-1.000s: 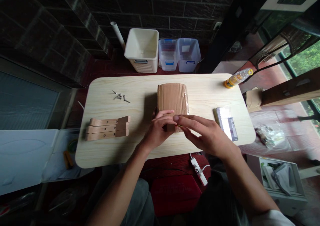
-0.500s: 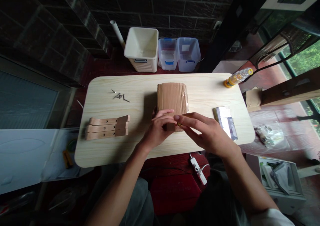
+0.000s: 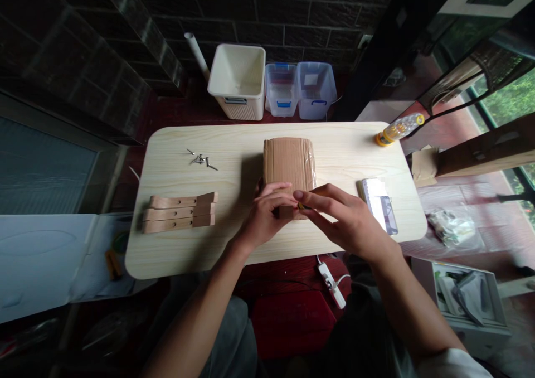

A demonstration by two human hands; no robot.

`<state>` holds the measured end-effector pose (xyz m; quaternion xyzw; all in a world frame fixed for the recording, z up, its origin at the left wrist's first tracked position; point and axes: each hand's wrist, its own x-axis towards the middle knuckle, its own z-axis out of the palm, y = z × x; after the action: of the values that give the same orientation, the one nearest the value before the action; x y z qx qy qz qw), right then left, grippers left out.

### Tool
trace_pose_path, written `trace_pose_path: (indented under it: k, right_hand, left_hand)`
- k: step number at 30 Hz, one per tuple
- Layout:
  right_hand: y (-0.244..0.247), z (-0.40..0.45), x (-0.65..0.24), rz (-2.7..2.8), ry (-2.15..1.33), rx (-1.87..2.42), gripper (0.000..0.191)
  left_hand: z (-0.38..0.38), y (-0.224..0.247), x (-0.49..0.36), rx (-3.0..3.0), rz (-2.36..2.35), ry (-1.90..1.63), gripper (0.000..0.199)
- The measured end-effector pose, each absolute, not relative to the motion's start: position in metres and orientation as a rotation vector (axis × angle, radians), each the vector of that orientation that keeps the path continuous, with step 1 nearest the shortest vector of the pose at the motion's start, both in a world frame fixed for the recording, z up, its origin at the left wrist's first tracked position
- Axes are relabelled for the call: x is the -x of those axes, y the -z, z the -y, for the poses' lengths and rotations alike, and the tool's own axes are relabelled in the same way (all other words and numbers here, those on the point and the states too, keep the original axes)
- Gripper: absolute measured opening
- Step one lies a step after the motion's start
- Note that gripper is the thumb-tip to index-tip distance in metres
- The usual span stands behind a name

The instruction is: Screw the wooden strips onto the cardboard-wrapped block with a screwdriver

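My left hand (image 3: 261, 219) is closed round a brown wooden piece (image 3: 286, 212), whose squared end points toward me. It stays against the near side of a cardboard box (image 3: 288, 160) on the table. Just right of the wood, my right hand (image 3: 353, 222) pinches a small yellow-and-black tool (image 3: 301, 206) between thumb and fingers. Most of that tool is hidden, so its kind does not show. Several shaped wooden pieces with holes (image 3: 179, 213) lie side by side at the left. Beyond them is a loose group of screws (image 3: 199, 159).
On the table (image 3: 225, 138), a clear bottle-like container with yellow ends (image 3: 399, 129) lies at the back right. A flat plastic case (image 3: 378, 205) is near my right hand. Behind the table are a cream bin (image 3: 242, 107) and two clear tubs. A power strip (image 3: 331, 286) hangs below the front edge.
The fingers of my right hand have shifted slightly around the small yellow-and-black tool. My left hand and the wooden piece look the same.
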<state>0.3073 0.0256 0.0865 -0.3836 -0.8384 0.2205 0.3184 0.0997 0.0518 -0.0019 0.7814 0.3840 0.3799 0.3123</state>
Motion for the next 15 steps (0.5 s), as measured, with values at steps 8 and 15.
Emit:
trace_pose_path:
  k: [8, 15]
  right_hand:
    - [-0.082, -0.027, -0.3069, 2.177, -0.535, 1.011, 0.051]
    - [-0.0871, -0.0262, -0.3034, 2.178, -0.549, 0.988, 0.052]
  left_hand:
    - [-0.0514, 0.0024, -0.0995, -2.042, -1.015, -1.002, 0.013]
    - [-0.0517, 0.002, -0.0995, -2.022, -1.034, -0.989, 0.014]
